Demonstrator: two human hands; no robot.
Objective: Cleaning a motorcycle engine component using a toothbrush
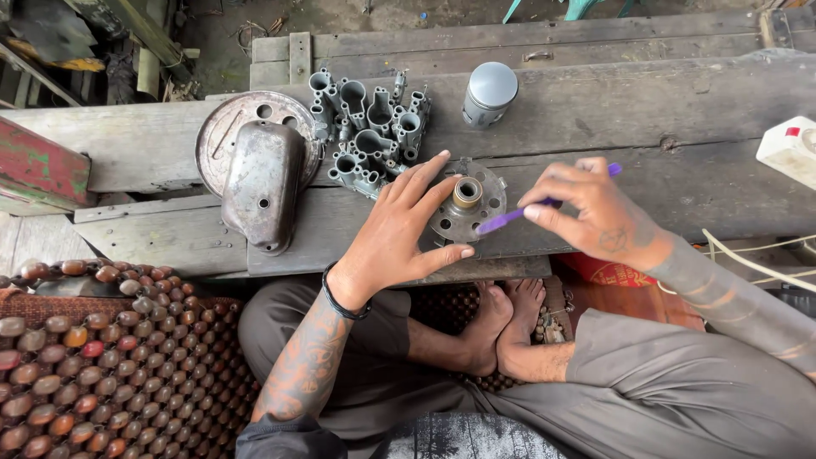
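The round metal disc point(463, 208) with a brass bush in its middle lies on the wooden desk point(646, 102). The left hand point(399, 229) rests beside it with released grip, fingers spread and touching its edge. The right hand point(595, 212) has its grip clenched on a purple brush point(510, 217), whose tip reaches the disc. Behind stands a grey cylinder can point(490, 93), closed, near a cluster of metal tubes point(370, 132).

purple brush point(518, 212), grey metal disc point(463, 208), brown beaded mat point(102, 365)

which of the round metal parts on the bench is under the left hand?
The round metal part with the brass hub, pinned by the left hand. The large rusty disc and grey cylinder lie untouched farther back.
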